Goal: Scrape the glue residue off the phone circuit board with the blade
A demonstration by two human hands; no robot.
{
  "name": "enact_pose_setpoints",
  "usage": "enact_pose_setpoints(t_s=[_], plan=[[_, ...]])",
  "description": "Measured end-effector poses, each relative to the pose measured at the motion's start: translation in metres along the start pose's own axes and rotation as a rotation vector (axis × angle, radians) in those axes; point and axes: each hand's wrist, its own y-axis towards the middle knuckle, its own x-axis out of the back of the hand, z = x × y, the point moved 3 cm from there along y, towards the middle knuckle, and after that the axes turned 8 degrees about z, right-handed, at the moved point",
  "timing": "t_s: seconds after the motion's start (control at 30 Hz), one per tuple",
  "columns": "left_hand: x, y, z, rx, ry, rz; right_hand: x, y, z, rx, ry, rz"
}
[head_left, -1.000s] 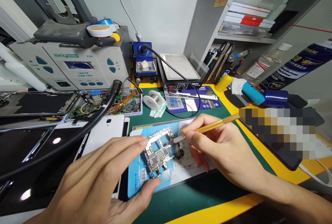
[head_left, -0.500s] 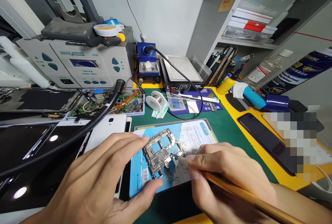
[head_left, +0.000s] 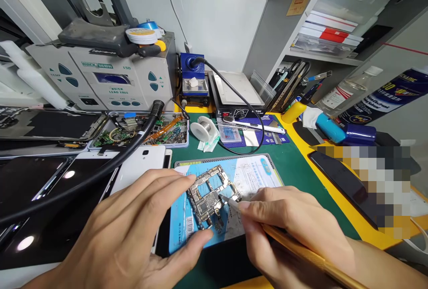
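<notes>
A phone circuit board (head_left: 211, 197) lies on a blue and white card (head_left: 179, 235) on the green mat. My left hand (head_left: 133, 222) holds it at the edges, index fingertip at its upper left corner and thumb by its lower corner. My right hand (head_left: 287, 222) grips a gold-handled craft knife (head_left: 294, 248) like a pen. The knife's thin grey blade reaches over the board's right half, its tip at or just above the edge of a metal-coloured chip area. Whether the tip touches is too small to tell.
A hot air station (head_left: 110, 79) stands back left, its black hose crossing the phones (head_left: 36, 208) at left. Behind the card are a solder spool (head_left: 200, 129), a heating plate (head_left: 237, 92) and a white brush (head_left: 257, 125). A dark phone (head_left: 341, 188) lies at right.
The whole view has shifted slightly. The blade tip has moved a little up and left over the board. Both hands keep their holds.
</notes>
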Motion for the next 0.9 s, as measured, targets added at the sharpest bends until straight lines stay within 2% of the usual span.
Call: enact_pose_setpoints(t_s=[0.23,0.37,0.57,0.73,0.9], plan=[[0.003,-0.002,-0.001,-0.035,-0.026,0.019,-0.001,0.003,-0.002,0.036,-0.008,0.03],[0.003,-0.001,0.0,-0.031,-0.022,0.01,-0.003,0.006,-0.002,0.004,0.07,0.013],[0.001,0.0,-0.001,-0.027,-0.043,0.031,0.002,0.018,-0.008,-0.277,0.331,0.028],[-0.003,-0.005,0.003,0.043,-0.063,0.014,-0.003,0.016,-0.023,-0.586,0.771,-0.018],[-0.011,-0.009,0.003,0.071,-0.095,0.027,-0.013,0.009,-0.031,-0.687,0.985,-0.057]])
